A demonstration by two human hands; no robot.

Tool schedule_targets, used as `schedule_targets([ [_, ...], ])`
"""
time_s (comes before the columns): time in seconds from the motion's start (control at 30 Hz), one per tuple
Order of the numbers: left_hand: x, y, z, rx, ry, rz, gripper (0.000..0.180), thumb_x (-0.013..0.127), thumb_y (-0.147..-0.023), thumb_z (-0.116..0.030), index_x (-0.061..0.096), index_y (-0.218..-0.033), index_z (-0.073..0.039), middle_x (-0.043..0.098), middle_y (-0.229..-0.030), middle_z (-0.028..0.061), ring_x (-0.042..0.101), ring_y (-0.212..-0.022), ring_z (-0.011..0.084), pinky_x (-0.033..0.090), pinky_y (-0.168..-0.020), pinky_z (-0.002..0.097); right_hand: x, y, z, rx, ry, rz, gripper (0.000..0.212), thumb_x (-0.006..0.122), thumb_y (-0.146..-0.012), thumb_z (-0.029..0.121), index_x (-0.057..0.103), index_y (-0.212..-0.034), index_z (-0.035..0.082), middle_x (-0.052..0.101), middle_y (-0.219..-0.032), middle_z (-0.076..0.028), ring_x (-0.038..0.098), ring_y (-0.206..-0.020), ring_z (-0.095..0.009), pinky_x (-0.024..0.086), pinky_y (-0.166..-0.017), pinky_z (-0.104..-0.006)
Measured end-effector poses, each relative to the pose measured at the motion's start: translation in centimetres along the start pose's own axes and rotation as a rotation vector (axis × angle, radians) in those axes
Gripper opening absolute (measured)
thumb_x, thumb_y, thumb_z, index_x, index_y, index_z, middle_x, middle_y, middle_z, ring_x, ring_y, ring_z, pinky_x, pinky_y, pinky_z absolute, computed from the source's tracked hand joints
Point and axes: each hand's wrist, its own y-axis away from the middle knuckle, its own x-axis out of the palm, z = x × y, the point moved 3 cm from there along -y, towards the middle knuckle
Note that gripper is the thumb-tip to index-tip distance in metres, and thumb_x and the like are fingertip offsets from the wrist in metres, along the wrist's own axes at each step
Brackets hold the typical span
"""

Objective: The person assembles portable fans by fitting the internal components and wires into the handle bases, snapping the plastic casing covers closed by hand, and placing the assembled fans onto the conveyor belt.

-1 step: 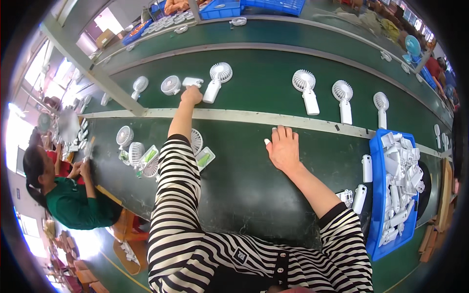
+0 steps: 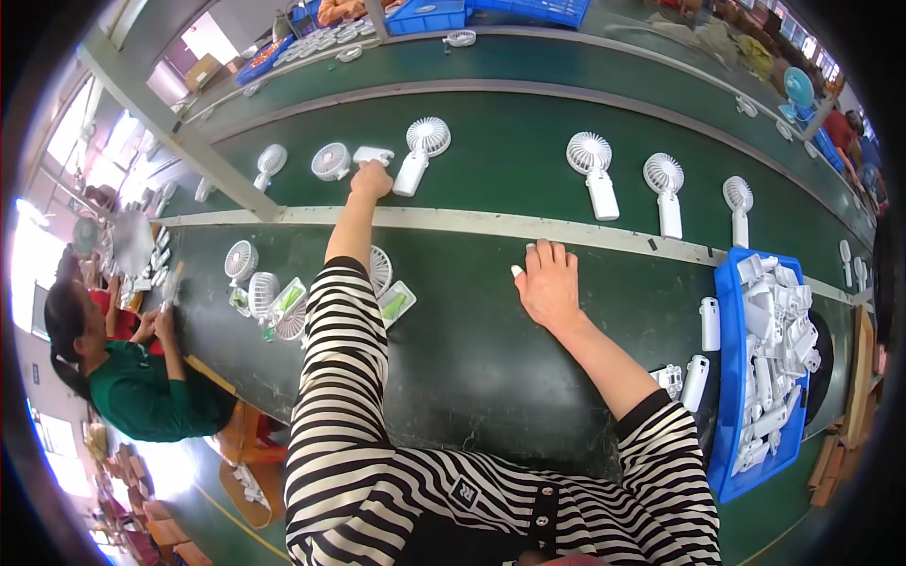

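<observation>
Left hand [image 2: 372,177]: I am reaching it out over the green conveyor belt [image 2: 510,160], its curled fingers touching a white, smooth plastic handle piece [image 2: 374,154]; I cannot tell whether they are gripping it. That piece is lying on the belt between a white round fan head [image 2: 331,161] and a white handheld fan with a ribbed round cage [image 2: 415,160].

Right hand [image 2: 547,283]: I am resting it palm down, fingers a little spread, on the dark green counter [image 2: 491,377].

Container, right: a blue rectangular plastic crate [image 2: 732,396] is sitting at the counter's right end, holding a jumbled heap of white plastic housings [image 2: 774,325] that is rising to its rim. Just outside its left wall, two white oblong shells [image 2: 710,324] and a white openwork part [image 2: 668,379] are lying loose.

Containers, far side: a blue plastic bin [image 2: 434,23] is standing beyond the belts, a white part showing inside; a blue shallow tray [image 2: 247,75] is holding small orange items, too small for me to tell.

Counter, left: a cluster of white caged fans [image 2: 263,295] is lying around my left forearm, with white casings showing green insides [image 2: 395,303] among them.
</observation>
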Motion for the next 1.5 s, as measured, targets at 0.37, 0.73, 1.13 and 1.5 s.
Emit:
schedule_targets([
  [0.37,-7.6,8.7,-4.6,0.280,0.679,-0.266,0.014,0.057,-0.075,-0.014,0.064,-0.079,-0.003,0.063,-0.068,0.0134,0.062,-0.062,0.0255,0.049,-0.058,0.0361,0.2,0.3,-0.3,-0.002,0.071,-0.018,0.037,0.059,-0.073,0.024,0.054,-0.100,-0.001,0.049,-0.102,-0.011,0.045,-0.094,-0.026,0.036,-0.076,-0.0385],
  [0.73,-5.9,30.6,-9.5,0.267,1.676,0.850,0.018,0.058,-0.083,-0.020,0.057,-0.078,-0.003,0.053,-0.067,0.0044,0.046,-0.044,0.0110,0.037,-0.041,0.0233,0.3,3.5,-6.2,0.414,-0.533,-0.499,0.022,0.046,-0.082,0.013,0.057,-0.096,0.001,0.056,-0.092,-0.019,0.053,-0.088,-0.036,0.042,-0.078,-0.0421],
  [1.13,-4.5,37.4,-5.2,0.417,0.749,0.094,0.034,0.066,-0.071,-0.007,0.059,-0.104,0.000,0.060,-0.098,0.0093,0.058,-0.076,0.0164,0.048,-0.065,0.0267,-8.1,15.8,-3.8,0.745,-0.904,-0.103,0.038,0.058,-0.079,0.010,0.051,-0.115,0.000,0.059,-0.102,-0.012,0.056,-0.092,-0.021,0.043,-0.082,-0.0294],
  [1.5,-3.7,39.8,-9.8,0.872,0.423,0.173,0.060,0.069,-0.060,-0.008,0.050,-0.116,-0.002,0.053,-0.108,0.0129,0.049,-0.103,0.0295,0.041,-0.086,0.0380,-13.3,19.6,6.9,0.152,-0.341,0.393,0.080,0.072,-0.058,0.028,0.036,-0.120,-0.006,0.045,-0.117,-0.025,0.041,-0.112,-0.041,0.025,-0.098,-0.0528],
])
